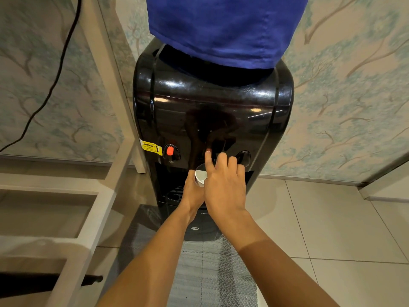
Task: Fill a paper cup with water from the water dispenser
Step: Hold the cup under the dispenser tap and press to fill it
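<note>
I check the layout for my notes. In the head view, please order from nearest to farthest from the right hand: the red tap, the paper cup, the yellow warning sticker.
1. paper cup, touching the right hand
2. red tap, to the left
3. yellow warning sticker, farther left

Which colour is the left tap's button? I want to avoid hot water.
Red button, clearest in the head view.

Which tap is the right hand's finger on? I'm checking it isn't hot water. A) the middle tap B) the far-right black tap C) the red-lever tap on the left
A: the right hand presses its index finger above the white paper cup, between the red-lever tap and the far-right black tap.
</note>
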{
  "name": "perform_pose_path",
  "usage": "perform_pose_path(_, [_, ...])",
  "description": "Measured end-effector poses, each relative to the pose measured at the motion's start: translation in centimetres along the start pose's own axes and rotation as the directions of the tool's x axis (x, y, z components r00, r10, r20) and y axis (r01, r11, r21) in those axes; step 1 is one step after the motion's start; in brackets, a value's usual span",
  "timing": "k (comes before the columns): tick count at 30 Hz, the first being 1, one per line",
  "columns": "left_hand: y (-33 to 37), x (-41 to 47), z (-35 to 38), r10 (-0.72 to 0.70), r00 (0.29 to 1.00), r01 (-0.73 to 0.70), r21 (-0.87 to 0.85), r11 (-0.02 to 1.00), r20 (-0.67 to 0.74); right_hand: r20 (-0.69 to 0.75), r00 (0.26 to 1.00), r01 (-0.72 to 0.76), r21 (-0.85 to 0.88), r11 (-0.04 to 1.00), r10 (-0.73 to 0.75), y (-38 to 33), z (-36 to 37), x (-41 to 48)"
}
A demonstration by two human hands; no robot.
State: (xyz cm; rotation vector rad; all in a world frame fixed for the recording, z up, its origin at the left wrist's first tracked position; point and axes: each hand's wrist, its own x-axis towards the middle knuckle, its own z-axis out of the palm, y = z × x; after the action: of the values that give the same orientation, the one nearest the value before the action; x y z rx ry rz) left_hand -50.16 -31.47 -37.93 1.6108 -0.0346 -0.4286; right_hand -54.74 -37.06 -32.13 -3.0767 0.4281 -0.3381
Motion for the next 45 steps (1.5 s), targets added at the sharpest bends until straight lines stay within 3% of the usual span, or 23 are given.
perform_pose_path(12, [-0.1,-0.3,0.0,0.002,1.0,-0.001,-0.025,1.0,0.03,-0.039,0.999,0.002,-0.009,1.0,-0.003,-0.5,0.1,-1.6])
perform_pose_path(18, [-0.5,-0.1,0.0,-0.004,1.0,0.005,-0.028,1.0,0.008,-0.047,0.999,-0.013,0.175,0.985,0.021,0.1,0.9,-2.4])
perform_pose_path(20, [-0.8,0.0,-0.2,-0.019,1.0,0.021,-0.065,0.998,0.023,-0.032,0.996,-0.068,0.331,0.941,0.084,0.6,1.5,-2.5])
perform_pose_path(24, [-1.4,-0.2,-0.6,0.028,0.999,-0.024,-0.091,0.996,0.037,0.046,0.972,-0.205,0.651,0.731,0.232,1.4,3.5,-3.1])
perform_pose_path(30, [-2.1,-0.6,-1.4,0.059,0.997,-0.055,-0.08,0.995,0.057,0.288,0.914,-0.396,0.784,0.477,0.285,2.1,5.6,-3.2])
perform_pose_path(36, [-2.5,-1.5,-2.1,0.077,0.996,-0.071,-0.12,0.99,0.049,0.436,0.88,-0.476,0.791,0.385,0.192,2.1,6.2,-3.2])
perform_pose_path(45, [-2.5,-3.2,-3.3,0.074,0.997,-0.073,-0.114,0.991,0.003,0.415,0.906,-0.414,0.826,0.382,0.085,0.2,5.6,-3.8])
